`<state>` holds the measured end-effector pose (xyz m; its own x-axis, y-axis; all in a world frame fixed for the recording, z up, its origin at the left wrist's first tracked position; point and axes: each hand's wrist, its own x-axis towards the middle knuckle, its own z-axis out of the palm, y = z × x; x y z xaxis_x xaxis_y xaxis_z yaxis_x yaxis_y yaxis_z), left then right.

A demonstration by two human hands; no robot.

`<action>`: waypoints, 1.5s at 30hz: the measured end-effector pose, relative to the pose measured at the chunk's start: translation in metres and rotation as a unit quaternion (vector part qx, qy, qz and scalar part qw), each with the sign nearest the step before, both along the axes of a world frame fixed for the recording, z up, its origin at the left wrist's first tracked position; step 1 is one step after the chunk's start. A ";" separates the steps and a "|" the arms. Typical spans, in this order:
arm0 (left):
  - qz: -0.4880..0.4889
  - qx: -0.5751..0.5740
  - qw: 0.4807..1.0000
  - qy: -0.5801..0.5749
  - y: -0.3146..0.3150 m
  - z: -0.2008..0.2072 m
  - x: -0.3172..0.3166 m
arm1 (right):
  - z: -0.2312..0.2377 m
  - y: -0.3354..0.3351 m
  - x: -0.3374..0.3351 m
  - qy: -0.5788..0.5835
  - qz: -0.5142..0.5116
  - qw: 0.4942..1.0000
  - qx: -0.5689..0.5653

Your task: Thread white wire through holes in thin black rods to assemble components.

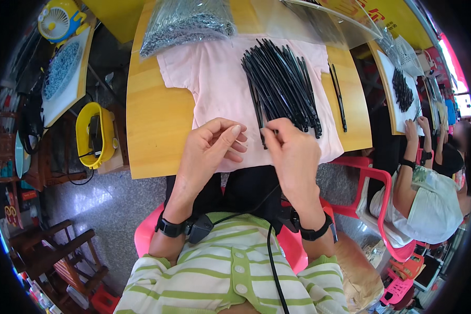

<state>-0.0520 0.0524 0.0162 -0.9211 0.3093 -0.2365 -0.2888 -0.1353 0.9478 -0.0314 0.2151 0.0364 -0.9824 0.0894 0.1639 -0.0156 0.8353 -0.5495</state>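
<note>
A pile of slim black sticks (280, 86) lies fanned on a pale pink T-shirt (214, 99), which is spread over the wooden table. My right hand (293, 154) is closed at the near left edge of the pile. Its thumb and fingertips pinch the lower part of one slim black stick (257, 107); the exact grip is partly hidden. To the left, over the shirt's near edge, my left hand (209, 149) has its fingers loosely bent and apart. Nothing shows in it.
At the table's (152, 120) far side lies a clear bag (188, 31) of small grey pieces. Two black sticks (338, 97) lie at the right. A yellow basket (83, 131) stands left. Another person (429, 199) works at a table on the right, beside a pink chair (384, 193).
</note>
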 end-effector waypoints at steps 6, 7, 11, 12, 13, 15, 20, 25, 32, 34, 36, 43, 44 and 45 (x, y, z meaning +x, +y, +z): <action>-0.012 0.026 1.000 -0.012 0.009 -0.002 -0.002 | 0.000 0.011 -0.005 -0.001 -0.040 0.993 0.114; -0.024 0.030 0.999 -0.014 0.011 -0.002 -0.002 | -0.001 0.012 -0.006 -0.001 -0.038 0.993 0.113; -0.044 0.029 0.998 -0.015 0.017 -0.003 0.000 | -0.005 0.013 -0.012 0.001 -0.037 0.993 0.116; -0.049 0.026 0.998 -0.026 0.019 -0.003 0.000 | -0.006 0.013 -0.014 -0.002 -0.041 0.992 0.120; -0.053 0.024 0.998 -0.036 0.019 -0.002 0.000 | -0.007 0.014 -0.016 -0.002 -0.041 0.992 0.120; -0.054 0.025 0.997 -0.042 0.020 -0.001 0.001 | -0.007 0.015 -0.018 -0.005 -0.051 0.994 0.098; -0.044 0.034 0.998 -0.036 0.018 -0.005 0.000 | 0.005 0.022 -0.016 -0.021 -0.078 0.992 -0.097; -0.070 0.030 0.996 -0.043 0.021 -0.002 -0.003 | 0.012 0.035 -0.017 -0.071 -0.074 0.940 -0.324; -0.079 0.167 0.972 -0.148 0.039 -0.008 0.005 | 0.019 0.037 -0.003 -0.150 -0.066 0.885 -0.437; -0.082 0.234 0.955 -0.165 0.042 -0.012 0.007 | 0.017 0.036 0.002 -0.149 -0.053 0.877 -0.455; -0.065 0.233 0.956 -0.165 0.041 -0.012 0.008 | 0.014 0.035 0.006 -0.148 -0.037 0.869 -0.472; -0.056 0.214 0.963 -0.157 0.027 -0.001 0.006 | 0.022 0.027 0.012 -0.149 -0.028 0.858 -0.491; -0.056 0.213 0.963 -0.155 0.026 0.000 0.007 | 0.025 0.026 0.013 -0.151 -0.032 0.861 -0.484; -0.062 0.209 0.963 -0.158 0.026 0.001 0.007 | 0.027 0.025 0.014 -0.151 -0.035 0.865 -0.476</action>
